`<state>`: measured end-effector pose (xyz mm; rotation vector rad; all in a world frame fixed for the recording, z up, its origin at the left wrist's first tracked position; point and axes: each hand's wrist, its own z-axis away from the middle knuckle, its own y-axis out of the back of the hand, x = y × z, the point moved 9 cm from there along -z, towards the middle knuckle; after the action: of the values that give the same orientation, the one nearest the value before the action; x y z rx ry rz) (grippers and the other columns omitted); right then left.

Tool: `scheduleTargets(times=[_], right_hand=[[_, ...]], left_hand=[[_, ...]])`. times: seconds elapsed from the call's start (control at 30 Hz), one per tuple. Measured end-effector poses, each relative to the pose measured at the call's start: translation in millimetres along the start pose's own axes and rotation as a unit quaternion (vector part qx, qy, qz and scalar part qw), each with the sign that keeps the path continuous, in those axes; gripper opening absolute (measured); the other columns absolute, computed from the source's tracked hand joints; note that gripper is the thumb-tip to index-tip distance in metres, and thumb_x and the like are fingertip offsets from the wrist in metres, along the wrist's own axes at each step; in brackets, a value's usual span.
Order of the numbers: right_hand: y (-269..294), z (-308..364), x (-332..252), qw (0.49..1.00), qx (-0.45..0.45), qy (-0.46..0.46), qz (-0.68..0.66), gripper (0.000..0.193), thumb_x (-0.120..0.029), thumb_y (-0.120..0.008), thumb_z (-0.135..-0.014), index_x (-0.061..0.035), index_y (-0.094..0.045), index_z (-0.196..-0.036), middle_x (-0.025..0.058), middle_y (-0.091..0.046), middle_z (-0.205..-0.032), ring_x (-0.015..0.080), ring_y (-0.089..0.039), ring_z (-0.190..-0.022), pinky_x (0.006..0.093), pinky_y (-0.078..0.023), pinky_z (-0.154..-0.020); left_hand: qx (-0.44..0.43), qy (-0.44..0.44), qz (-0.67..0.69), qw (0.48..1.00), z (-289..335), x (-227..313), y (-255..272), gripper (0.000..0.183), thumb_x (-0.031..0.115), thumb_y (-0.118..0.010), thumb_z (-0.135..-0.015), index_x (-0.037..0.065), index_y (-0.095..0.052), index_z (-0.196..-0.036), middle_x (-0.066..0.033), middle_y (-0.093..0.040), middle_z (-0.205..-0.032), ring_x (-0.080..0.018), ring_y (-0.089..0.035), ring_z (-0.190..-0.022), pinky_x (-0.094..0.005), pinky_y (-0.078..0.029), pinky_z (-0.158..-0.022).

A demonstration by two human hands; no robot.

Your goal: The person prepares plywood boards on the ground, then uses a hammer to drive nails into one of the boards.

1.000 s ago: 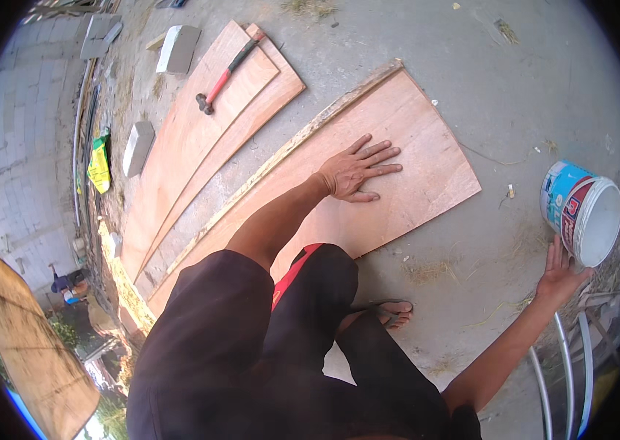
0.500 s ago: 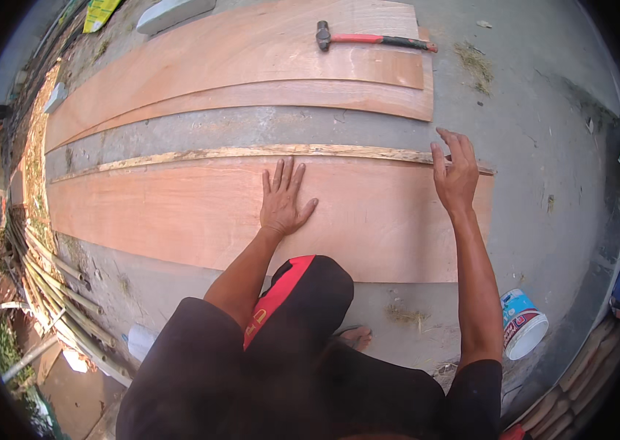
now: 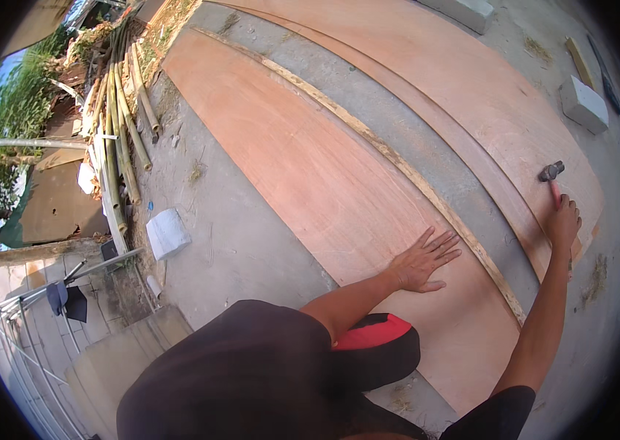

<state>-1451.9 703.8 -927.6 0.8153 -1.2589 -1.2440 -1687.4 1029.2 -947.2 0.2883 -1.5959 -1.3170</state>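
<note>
My left hand (image 3: 423,264) lies flat with spread fingers on a long reddish plywood sheet (image 3: 303,176), close to its far edge. Along that edge runs a narrow, rough wooden strip (image 3: 391,152). Farther out, my right hand (image 3: 564,220) is closed around the red handle of a hammer (image 3: 552,172). The hammer's dark head points away from me, over more plywood sheets (image 3: 471,95) that lie overlapped. Part of the handle is hidden by my fingers.
White blocks (image 3: 585,104) stand at the far right beside a short piece of wood (image 3: 580,62); another white block (image 3: 168,233) is on the concrete at left. Bamboo poles (image 3: 115,125) are piled at the far left. A metal rack (image 3: 27,308) stands at lower left.
My right hand has moved from above the strip's right end to the hammer and closed on its handle. My left hand stays flat on the plywood. The view has turned left.
</note>
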Motion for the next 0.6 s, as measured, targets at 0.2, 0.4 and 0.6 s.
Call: scheduleTargets(times=[0.2, 0.4, 0.6], right_hand=[[-5.5, 113.0, 23.6, 0.981, -0.043, -0.066, -0.178, 0.026, -0.020, -0.061, -0.090, -0.0012, -0.057, -0.108, 0.0222, -0.070, -0.099, 0.0408, -0.069, -0.095, 0.0535, -0.051, -0.084], [45.6, 329.3, 113.4, 0.948, -0.071, -0.145, -0.275, 0.028, -0.015, -0.063, -0.086, 0.0006, -0.061, -0.110, 0.0246, -0.070, -0.089, 0.0449, -0.068, -0.079, 0.0519, -0.052, -0.075], [10.0, 562.9, 179.8, 0.862, 0.085, -0.316, -0.387, 0.029, -0.018, -0.064, -0.091, 0.0006, -0.060, -0.113, 0.0249, -0.067, -0.085, 0.0415, -0.067, -0.075, 0.0470, -0.051, -0.072]], left_hand=[[-0.001, -0.011, 0.032, 0.999, 4.8, 3.8, 2.3, 0.086, 0.059, -0.056, -0.094, 0.013, -0.030, -0.162, -0.0130, -0.018, -0.171, -0.0300, -0.011, -0.160, -0.0570, -0.006, -0.127], [0.042, -0.024, -0.016, 0.999, -16.5, 8.8, -0.4, 0.082, 0.053, -0.062, -0.092, 0.012, -0.038, -0.158, -0.0140, -0.027, -0.168, -0.0329, -0.019, -0.157, -0.0586, -0.010, -0.126], [0.076, -0.040, -0.119, 0.989, -12.0, 10.2, -10.6, 0.080, 0.052, -0.063, -0.092, 0.014, -0.039, -0.159, -0.0130, -0.030, -0.167, -0.0323, -0.023, -0.156, -0.0586, -0.012, -0.125]])
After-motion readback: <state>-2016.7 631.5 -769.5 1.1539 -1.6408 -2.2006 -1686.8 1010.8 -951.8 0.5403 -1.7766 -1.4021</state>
